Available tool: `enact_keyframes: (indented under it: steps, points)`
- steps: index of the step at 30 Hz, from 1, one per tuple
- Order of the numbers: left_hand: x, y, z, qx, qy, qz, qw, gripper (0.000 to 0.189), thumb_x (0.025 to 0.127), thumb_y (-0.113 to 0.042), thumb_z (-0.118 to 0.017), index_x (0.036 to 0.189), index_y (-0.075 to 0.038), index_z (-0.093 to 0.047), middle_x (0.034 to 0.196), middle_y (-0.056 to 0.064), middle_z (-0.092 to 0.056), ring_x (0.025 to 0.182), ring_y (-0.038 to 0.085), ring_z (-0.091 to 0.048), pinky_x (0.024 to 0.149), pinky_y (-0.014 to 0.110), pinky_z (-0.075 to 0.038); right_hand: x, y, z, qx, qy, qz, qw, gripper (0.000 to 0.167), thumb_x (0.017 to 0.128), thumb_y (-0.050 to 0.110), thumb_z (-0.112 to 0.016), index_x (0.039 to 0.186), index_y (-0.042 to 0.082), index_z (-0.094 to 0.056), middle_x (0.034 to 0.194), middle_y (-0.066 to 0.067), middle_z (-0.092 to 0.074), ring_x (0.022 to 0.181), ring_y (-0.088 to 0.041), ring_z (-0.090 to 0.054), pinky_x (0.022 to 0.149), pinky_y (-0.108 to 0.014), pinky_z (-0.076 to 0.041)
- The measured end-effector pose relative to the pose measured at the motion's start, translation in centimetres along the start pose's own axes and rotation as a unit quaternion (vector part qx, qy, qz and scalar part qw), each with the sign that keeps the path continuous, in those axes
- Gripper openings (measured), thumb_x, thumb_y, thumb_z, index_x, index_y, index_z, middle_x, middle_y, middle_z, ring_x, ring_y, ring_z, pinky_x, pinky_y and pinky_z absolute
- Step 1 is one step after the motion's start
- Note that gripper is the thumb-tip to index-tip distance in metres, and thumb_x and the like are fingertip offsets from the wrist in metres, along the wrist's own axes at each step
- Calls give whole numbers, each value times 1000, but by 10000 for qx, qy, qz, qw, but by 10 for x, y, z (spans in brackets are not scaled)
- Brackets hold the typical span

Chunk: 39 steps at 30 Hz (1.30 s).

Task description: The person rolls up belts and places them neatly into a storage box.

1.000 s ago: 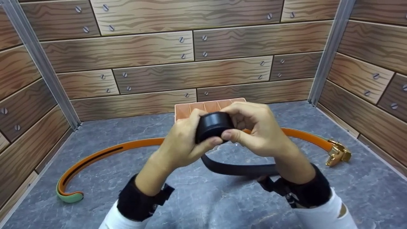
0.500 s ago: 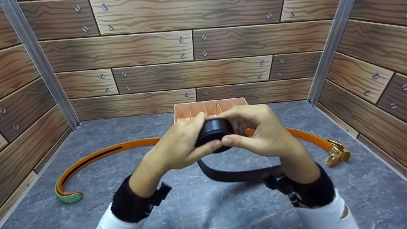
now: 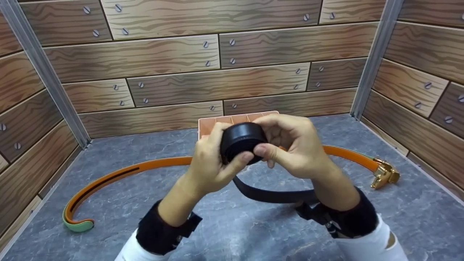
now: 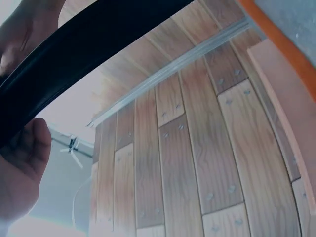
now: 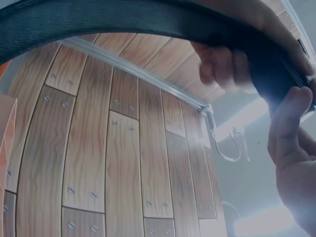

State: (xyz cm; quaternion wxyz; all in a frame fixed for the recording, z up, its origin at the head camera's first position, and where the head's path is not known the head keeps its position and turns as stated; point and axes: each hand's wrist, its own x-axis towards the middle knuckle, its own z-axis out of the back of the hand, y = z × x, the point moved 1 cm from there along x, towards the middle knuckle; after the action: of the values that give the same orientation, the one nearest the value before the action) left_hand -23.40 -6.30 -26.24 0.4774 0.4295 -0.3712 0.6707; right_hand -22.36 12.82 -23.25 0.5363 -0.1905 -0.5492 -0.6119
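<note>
A black belt [image 3: 242,131], wound into a thick roll, is held between both hands above the table in the head view. My left hand [image 3: 207,165] grips the roll's left side, its thumb along the near edge. On the other side my right hand [image 3: 302,148] pinches the roll between thumb and fingers. The unrolled tail of the belt curves down and off to the right below the right wrist. In the right wrist view the belt strap [image 5: 123,20] arches across the top, and its stacked layers show at the pinching fingers. The buckle end, if any, is hidden.
An orange belt [image 3: 159,162] with a green reverse lies in a wide arc behind the hands, its gold buckle [image 3: 386,174] at the right. Behind the hands sits a pinkish compartment box [image 3: 207,126], partly covered. Wood-patterned walls [image 3: 174,54] enclose the grey table [image 3: 119,192].
The roll dips slightly, then rises and turns so more of its wound side shows. Both hands keep hold of it throughout. The orange belt and the box stay in place.
</note>
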Motion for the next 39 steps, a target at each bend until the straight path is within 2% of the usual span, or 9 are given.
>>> enact_keyframes:
  steps: [4, 9, 14, 19, 22, 25, 28, 31, 39]
  points:
    - [0, 1, 3, 149, 39, -28, 9999, 55, 103, -49, -44, 101, 5, -50, 83, 12, -64, 66, 18, -66, 60, 22, -55, 0, -1, -2, 212, 54, -140, 9997, 30, 87, -3, -73, 110, -17, -60, 91, -7, -69, 59, -13, -62, 41, -27, -50]
    - [1, 2, 18, 531, 1027, 90, 9933, 58, 103, -54, -38, 101, 2, -48, 77, 9, -62, 60, 16, -62, 54, 23, -52, 0, 1, 2, -662, 418, -324, 9964, 33, 83, -4, -76, 114, -6, -65, 90, -7, -68, 64, -10, -61, 51, -25, -53]
    - [4, -1, 25, 764, 2078, 291, 9747, 47, 101, -48, -51, 105, -1, -51, 83, 6, -63, 66, 15, -59, 56, 25, -50, 0, 4, 10, -1611, 894, -207, 9827, 36, 79, 1, -80, 114, 4, -69, 81, -1, -67, 58, -7, -54, 48, -21, -47]
    - [6, -8, 30, 857, 2994, 624, 9482, 43, 99, -47, -58, 106, -6, -51, 77, 1, -60, 63, 11, -56, 56, 25, -47, -2, 5, 12, -1625, 1493, -572, 9737, 34, 78, 6, -83, 110, 5, -71, 78, -1, -68, 57, -7, -58, 50, -22, -51]
    - [5, -11, 32, 924, 3215, 754, 9394, 44, 98, -51, -56, 104, -7, -50, 73, -1, -58, 60, 11, -54, 53, 24, -45, -3, 5, 10, -1643, 1646, -755, 9696, 31, 79, 6, -82, 107, 4, -71, 78, -3, -70, 59, -7, -61, 52, -23, -54]
    - [5, -10, 30, 906, 2903, 569, 9509, 44, 97, -49, -59, 108, -7, -53, 78, 0, -61, 64, 11, -56, 56, 26, -47, -3, 5, 7, -1433, 1498, -618, 9763, 30, 79, 2, -81, 107, 1, -70, 80, -6, -71, 60, -9, -63, 53, -23, -55]
    - [4, -6, 27, 732, 2190, 285, 9726, 45, 95, -45, -64, 113, -5, -56, 88, 4, -67, 70, 13, -61, 60, 26, -51, -2, 6, 6, -1223, 1202, -304, 9847, 33, 78, -2, -81, 108, -2, -69, 81, -8, -71, 61, -11, -65, 53, -23, -56]
    - [3, -4, 22, 552, 1507, 165, 9869, 50, 96, -49, -61, 111, -1, -57, 92, 8, -70, 72, 15, -65, 61, 26, -54, -2, 5, 6, -1116, 919, -118, 9894, 34, 76, -5, -81, 107, -4, -68, 81, -9, -71, 62, -11, -66, 53, -24, -56]
    - [0, -2, 8, 222, 399, 150, 9988, 58, 102, -53, -42, 108, 3, -52, 89, 10, -66, 70, 15, -65, 63, 22, -54, 1, 0, 4, -60, 233, 58, 9997, 33, 76, -12, -78, 105, -16, -63, 84, -13, -70, 62, -13, -67, 53, -28, -57]
